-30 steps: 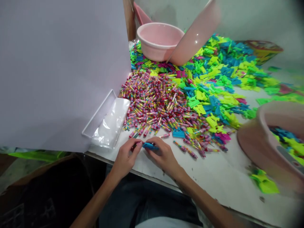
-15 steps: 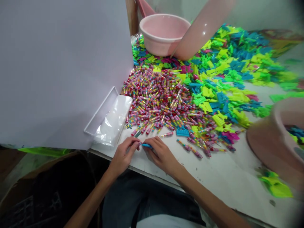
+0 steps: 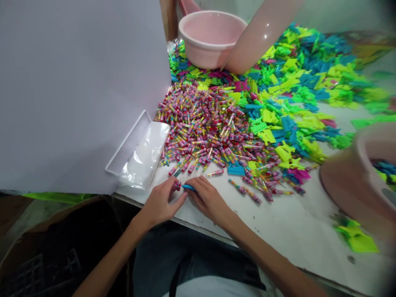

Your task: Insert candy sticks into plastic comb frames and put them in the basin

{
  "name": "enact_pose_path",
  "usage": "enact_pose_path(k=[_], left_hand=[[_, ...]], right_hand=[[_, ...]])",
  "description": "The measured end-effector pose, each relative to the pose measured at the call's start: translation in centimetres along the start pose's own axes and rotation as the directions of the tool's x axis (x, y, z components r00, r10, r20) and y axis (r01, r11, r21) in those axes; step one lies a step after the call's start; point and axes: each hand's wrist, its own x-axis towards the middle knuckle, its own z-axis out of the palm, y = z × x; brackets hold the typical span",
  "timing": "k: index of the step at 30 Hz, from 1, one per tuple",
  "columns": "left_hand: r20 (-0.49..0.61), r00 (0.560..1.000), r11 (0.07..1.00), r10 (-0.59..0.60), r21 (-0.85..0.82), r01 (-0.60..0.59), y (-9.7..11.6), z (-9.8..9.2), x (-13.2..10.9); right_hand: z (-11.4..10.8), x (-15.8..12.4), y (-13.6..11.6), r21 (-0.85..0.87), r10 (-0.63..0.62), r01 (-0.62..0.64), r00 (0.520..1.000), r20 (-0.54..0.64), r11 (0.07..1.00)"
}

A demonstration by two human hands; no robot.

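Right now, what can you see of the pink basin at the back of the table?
The pink plastic basin stands upright at the table's far end: round, glossy, with a rolled rim, its inside looking empty. Bright plastic pieces lie against its base, and a tilted second pink basin appears to lean on its right side.

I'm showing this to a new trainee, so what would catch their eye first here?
The big heap of small multicoloured striped tubes stands out at the middle of the white table, with a vivid spread of green, yellow and blue plastic pieces beyond and to its right. A pink plastic basin sits at the far end. At the near edge, the left hand and right hand pinch a small blue plastic piece between them.
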Motion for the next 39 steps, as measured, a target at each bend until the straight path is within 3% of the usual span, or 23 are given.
enact_pose_path(k=[9, 15, 23, 39], left_hand=[[0.078, 0.990, 0.892, 0.114, 0.430, -0.137, -1.1, -0.1, 0.1], [0.046, 0.991, 0.881, 0.127, 0.454, -0.134, -1.3, -0.3, 0.7], [0.098, 0.985, 0.755, 0.140, 0.633, -0.170, -0.7, -0.6, 1.2], [0.121, 0.974, 0.708, 0.192, 0.670, -0.223, -0.5, -1.0, 1.6]], right_hand=[[0.3, 0.0, 0.2, -0.001, 0.009, -0.009, 1.000, 0.019, 1.000], [0.4, 0.0, 0.2, 0.000, 0.004, -0.004, 1.000, -0.005, 1.000], [0.3, -0.1, 0.0, 0.001, 0.034, -0.034, 0.999, 0.001, 0.999], [0.4, -0.1, 0.2, 0.041, 0.084, -0.086, 0.996, 0.040, 0.995]])
